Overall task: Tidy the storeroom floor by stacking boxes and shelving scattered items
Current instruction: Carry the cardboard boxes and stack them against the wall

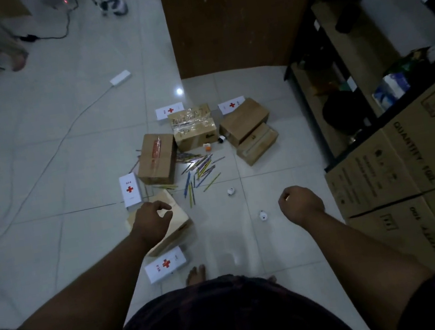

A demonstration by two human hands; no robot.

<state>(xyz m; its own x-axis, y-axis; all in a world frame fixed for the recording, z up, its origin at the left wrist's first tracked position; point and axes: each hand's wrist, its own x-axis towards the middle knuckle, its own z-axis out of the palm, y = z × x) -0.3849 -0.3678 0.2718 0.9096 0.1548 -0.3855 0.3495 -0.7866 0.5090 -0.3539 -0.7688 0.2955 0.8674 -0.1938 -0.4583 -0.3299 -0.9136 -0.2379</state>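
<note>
Glossy tiled floor (71, 148); matt cardboard boxes (156, 163); wooden cabinet (238, 13).

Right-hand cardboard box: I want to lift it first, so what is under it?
The right-hand cardboard box lies on a flatter cardboard box, whose near end shows. Its far end, and anything else beneath, is covered.

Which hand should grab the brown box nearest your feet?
Probably left. The left hand hovers right over that box, while the right hand is well off to its side.
</note>
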